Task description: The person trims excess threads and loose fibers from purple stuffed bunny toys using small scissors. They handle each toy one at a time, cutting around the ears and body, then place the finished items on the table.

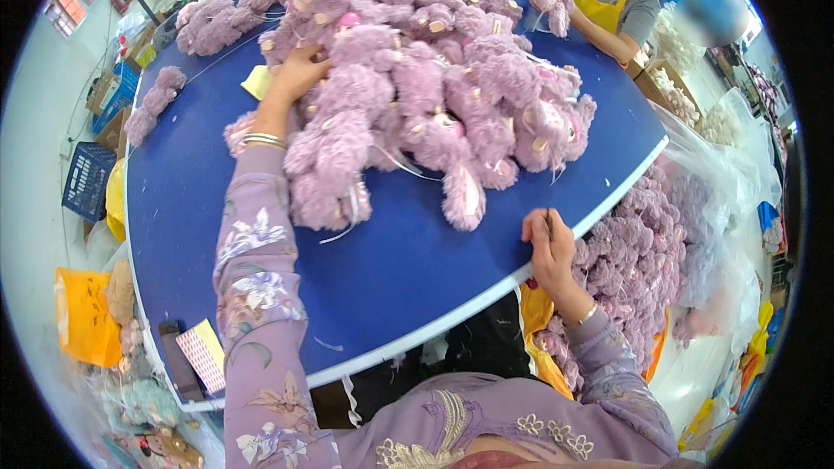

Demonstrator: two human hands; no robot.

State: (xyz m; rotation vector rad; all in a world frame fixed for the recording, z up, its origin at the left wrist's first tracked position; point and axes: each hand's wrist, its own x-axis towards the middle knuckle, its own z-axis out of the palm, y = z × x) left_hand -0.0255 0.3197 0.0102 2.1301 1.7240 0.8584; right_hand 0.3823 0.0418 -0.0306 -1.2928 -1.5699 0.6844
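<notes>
Mostly, the room is a busy wkshop: a curved blue tabletop (417, 278) w/ a pale edge, a blue crate (87, 181) and an orange bag (87, 317) off to the left, clear plastic (738, 148) to the right, nr a big toy heap (634, 260) below the table edge. Across the table, a co-worker in a yellow apron (599, 9) holds one toy (550, 4). The plush pile (382, 91), mauve & fluffy, covers the far-middle of the tabletop; a loose toy (156, 106) lies apart, far left. L hand (300, 74) is at the pile's left side, fingers bent into the fur, tips partly hidden; can't tell if they grip. R hand (552, 247), by the near-right edge, has fingers curled in tight, w/ a small dark tool (549, 221) btwn thumb & fingers.
</notes>
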